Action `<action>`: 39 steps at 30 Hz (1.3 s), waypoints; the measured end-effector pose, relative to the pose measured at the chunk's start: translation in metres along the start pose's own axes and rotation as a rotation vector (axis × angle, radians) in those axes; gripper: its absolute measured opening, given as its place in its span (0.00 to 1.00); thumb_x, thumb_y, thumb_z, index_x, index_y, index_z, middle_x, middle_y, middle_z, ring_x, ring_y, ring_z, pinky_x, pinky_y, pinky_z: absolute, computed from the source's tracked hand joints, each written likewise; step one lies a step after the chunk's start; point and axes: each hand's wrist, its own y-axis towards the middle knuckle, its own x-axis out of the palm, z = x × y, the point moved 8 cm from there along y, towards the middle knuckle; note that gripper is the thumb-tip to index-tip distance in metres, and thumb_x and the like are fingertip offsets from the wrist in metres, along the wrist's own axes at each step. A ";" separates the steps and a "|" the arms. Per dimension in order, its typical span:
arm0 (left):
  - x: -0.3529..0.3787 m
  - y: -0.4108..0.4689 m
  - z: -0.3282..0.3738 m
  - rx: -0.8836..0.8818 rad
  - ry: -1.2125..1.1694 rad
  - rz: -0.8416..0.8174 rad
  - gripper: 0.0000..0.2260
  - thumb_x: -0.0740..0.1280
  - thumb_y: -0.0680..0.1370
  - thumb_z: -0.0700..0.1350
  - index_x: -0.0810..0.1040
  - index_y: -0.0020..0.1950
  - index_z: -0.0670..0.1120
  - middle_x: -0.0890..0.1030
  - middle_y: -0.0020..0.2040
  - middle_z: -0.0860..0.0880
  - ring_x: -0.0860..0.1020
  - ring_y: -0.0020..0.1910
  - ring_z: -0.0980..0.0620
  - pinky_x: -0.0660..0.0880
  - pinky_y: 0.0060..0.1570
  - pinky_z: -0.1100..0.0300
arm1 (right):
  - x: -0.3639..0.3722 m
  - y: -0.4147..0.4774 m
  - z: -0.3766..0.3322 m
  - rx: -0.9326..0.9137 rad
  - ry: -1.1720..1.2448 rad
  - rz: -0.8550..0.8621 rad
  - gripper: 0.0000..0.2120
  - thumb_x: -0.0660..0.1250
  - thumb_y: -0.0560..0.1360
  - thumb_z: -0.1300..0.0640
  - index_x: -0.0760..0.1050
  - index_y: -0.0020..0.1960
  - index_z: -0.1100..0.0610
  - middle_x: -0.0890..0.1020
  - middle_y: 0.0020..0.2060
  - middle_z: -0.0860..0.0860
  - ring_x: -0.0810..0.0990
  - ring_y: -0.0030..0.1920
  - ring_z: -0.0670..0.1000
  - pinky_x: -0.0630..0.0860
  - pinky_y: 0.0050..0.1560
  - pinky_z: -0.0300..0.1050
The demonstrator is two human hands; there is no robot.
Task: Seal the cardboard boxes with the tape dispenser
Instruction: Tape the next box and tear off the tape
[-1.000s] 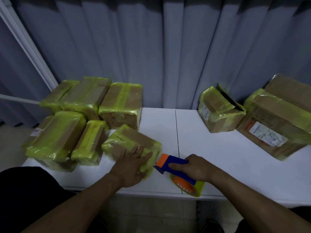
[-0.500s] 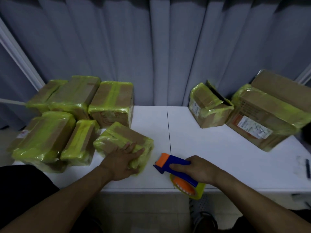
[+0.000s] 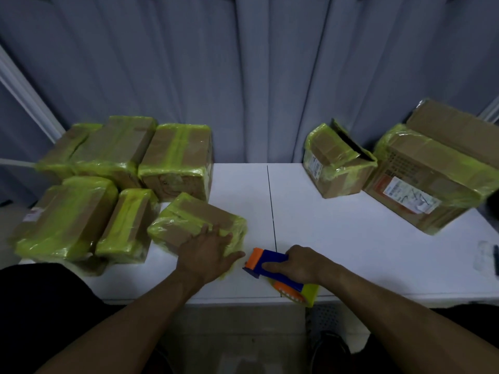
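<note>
A small cardboard box (image 3: 189, 220) wrapped in yellow-green tape lies near the front of the white table (image 3: 337, 233). My left hand (image 3: 208, 253) rests flat on its near right corner, fingers spread. My right hand (image 3: 299, 265) grips the blue handle of a tape dispenser (image 3: 266, 264) with an orange front and a yellow tape roll, just right of that box at the table's front edge. At the back right a small box (image 3: 334, 168) stands with a flap lifted.
Several taped boxes (image 3: 116, 182) crowd the table's left side. A large box (image 3: 432, 184) with a white label sits at the far right. A small dark item (image 3: 495, 259) lies by the right edge. Grey curtains hang behind.
The view has shifted slightly. My left hand has stayed on the small box, and my right hand has kept the dispenser beside it.
</note>
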 end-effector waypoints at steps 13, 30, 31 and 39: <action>-0.006 0.000 -0.001 -0.067 -0.048 0.139 0.20 0.66 0.77 0.61 0.77 0.67 0.59 0.71 0.74 0.50 0.71 0.70 0.47 0.72 0.62 0.50 | 0.011 0.029 -0.017 -0.010 -0.034 -0.021 0.31 0.66 0.71 0.26 0.76 0.46 0.55 0.82 0.41 0.51 0.81 0.39 0.49 0.75 0.37 0.39; 0.007 -0.005 -0.018 0.086 -0.087 0.086 0.28 0.44 0.80 0.57 0.67 0.76 0.54 0.60 0.78 0.57 0.58 0.78 0.54 0.65 0.73 0.51 | 0.009 0.047 -0.042 -0.041 -0.093 0.027 0.29 0.68 0.71 0.27 0.75 0.43 0.55 0.81 0.38 0.52 0.80 0.37 0.50 0.74 0.36 0.42; 0.005 -0.004 -0.017 0.092 -0.083 0.086 0.29 0.43 0.79 0.58 0.67 0.76 0.54 0.60 0.78 0.57 0.58 0.78 0.54 0.65 0.73 0.51 | 0.009 0.048 -0.042 -0.038 -0.102 0.039 0.29 0.68 0.71 0.27 0.75 0.42 0.55 0.81 0.38 0.51 0.81 0.37 0.50 0.74 0.36 0.42; 0.001 -0.003 -0.017 0.081 -0.068 0.051 0.24 0.49 0.82 0.54 0.66 0.77 0.54 0.60 0.79 0.56 0.58 0.78 0.52 0.64 0.72 0.51 | 0.001 0.036 -0.061 -0.051 -0.252 0.209 0.27 0.66 0.73 0.28 0.67 0.38 0.52 0.73 0.36 0.48 0.79 0.41 0.53 0.77 0.43 0.46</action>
